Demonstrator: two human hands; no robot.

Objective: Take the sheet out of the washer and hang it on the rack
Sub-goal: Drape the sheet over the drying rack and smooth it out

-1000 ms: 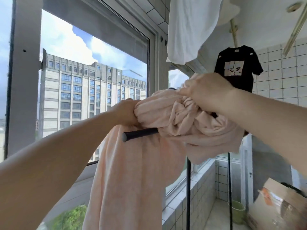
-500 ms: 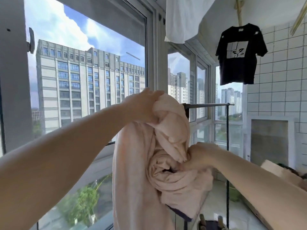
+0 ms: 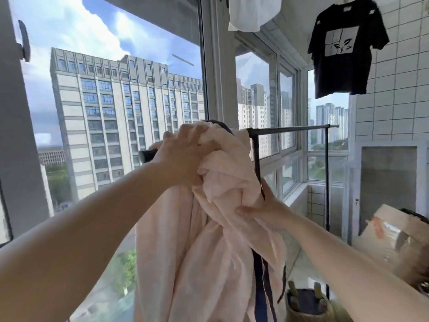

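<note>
A pale pink sheet (image 3: 199, 252) hangs bunched over the near end of a black metal rack (image 3: 290, 129) by the window. My left hand (image 3: 183, 156) grips the sheet's top fold where it lies over the bar, whose capped end pokes out to the left. Lower and to the right, my right hand (image 3: 262, 209) grips a twisted bundle of the sheet beside the rack's upright post. The long lower part of the sheet falls straight down out of view. The washer is out of view.
A black T-shirt (image 3: 348, 47) and a white garment (image 3: 251, 12) hang overhead. Large windows (image 3: 130, 94) run along the left. A tiled wall (image 3: 399, 89) stands on the right, with a cardboard box (image 3: 385, 233) and a basket (image 3: 308, 303) low on that side.
My right hand has risen a little with the twisted bundle, which has loosened and hangs longer. My left hand keeps its grip at the top, and the view has shifted down and left.
</note>
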